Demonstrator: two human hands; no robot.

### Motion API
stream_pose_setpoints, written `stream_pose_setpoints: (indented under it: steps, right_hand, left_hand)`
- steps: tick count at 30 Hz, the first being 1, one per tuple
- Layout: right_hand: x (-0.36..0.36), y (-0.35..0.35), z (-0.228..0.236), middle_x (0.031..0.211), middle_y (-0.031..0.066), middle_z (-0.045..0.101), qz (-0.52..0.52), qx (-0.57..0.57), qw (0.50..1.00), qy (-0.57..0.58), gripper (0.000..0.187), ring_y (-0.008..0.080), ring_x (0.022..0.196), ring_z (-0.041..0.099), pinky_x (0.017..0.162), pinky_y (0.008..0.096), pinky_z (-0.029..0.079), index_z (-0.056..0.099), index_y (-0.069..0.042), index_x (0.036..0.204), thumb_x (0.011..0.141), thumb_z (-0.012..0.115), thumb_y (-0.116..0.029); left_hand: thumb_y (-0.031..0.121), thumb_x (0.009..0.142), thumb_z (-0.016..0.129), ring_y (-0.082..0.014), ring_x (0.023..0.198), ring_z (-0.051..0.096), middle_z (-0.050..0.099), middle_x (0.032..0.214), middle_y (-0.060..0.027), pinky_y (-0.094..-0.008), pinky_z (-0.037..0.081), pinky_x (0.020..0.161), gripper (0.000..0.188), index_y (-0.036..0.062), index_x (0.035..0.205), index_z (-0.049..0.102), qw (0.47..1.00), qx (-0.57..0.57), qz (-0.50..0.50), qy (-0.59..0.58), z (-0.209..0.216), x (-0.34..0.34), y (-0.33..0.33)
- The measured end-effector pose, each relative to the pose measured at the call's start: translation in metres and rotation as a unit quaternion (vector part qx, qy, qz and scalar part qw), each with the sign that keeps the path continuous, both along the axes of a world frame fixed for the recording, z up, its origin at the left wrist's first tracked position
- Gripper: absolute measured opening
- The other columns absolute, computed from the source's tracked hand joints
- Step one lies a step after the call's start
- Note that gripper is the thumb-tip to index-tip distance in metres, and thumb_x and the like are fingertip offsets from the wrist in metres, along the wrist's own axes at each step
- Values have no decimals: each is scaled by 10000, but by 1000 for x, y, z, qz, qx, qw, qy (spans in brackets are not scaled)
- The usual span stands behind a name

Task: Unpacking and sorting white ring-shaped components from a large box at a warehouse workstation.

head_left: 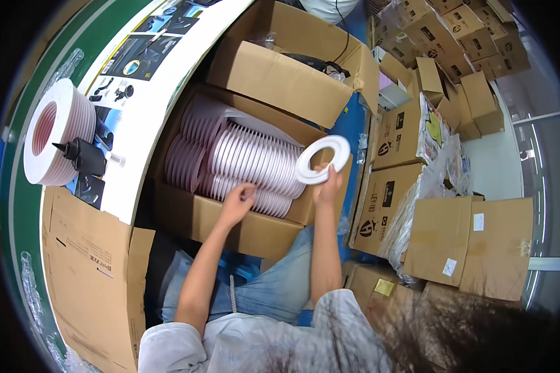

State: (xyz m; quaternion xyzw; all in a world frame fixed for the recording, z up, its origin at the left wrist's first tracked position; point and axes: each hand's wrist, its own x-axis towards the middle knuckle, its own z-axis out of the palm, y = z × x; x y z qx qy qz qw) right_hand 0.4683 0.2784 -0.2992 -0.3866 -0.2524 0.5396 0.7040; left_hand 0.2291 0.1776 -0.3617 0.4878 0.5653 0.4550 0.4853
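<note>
White flat ring (322, 159) pinched in right hand (327, 186); left hand (238, 202) curls loosely on ridged pale rings (249, 163) in cardboard box (230, 224).

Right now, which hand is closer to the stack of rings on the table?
Left. The left hand rests on the rings in the box, nearer the table stack. The right hand holds up a white ring, farther away.

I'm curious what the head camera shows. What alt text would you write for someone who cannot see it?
A seated person's right hand lifts one white flat ring above an open cardboard box packed with rows of similar rings, while the left hand rests on the rows. A stack of rings sits on the white worktable to the left; more cartons crowd the right.
</note>
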Motion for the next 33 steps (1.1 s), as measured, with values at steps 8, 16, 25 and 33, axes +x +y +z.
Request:
stream_pose_setpoints:
  steps: [8, 16, 25, 33]
  right_hand:
    - [-49, -65, -42, 1202, 150, 565, 211, -129, 967, 58, 321, 226, 1005, 589, 879, 363, 485, 470, 36, 1205, 964, 496, -175]
    - [-63, -72, -36, 1221, 160, 547, 223, -122, 967, -11, 433, 239, 1084, 558, 941, 377, 454, 373, 64, 1300, 960, 505, -169]
    - [-50, -67, -32, 1199, 196, 543, 133, -153, 977, 60, 383, 304, 1078, 564, 946, 422, 465, 395, 49, 1265, 958, 496, -156]
    - [-34, -74, -20, 1197, 196, 529, 115, -144, 982, 43, 415, 322, 1075, 558, 930, 458, 465, 366, -32, 1321, 940, 497, -131]
  left_hand:
    - [173, 735, 728, -276, 848, 664, 680, 913, -169, -345, 509, 786, 419, -35, 1080, 611, 983, 56, -160, 70, 49, 36, 33]
    - [153, 695, 766, -217, 854, 678, 689, 910, -194, -313, 517, 784, 459, -87, 1058, 620, 985, 2, -170, -40, 35, 21, 25]
    - [155, 835, 570, -184, 772, 666, 681, 844, -133, -298, 521, 716, 297, -84, 1002, 625, 985, -65, -10, -160, 21, -17, 31]
    - [249, 930, 401, -252, 781, 673, 651, 894, -154, -349, 538, 744, 369, -72, 1000, 571, 903, -137, 70, -400, 22, -46, 24]
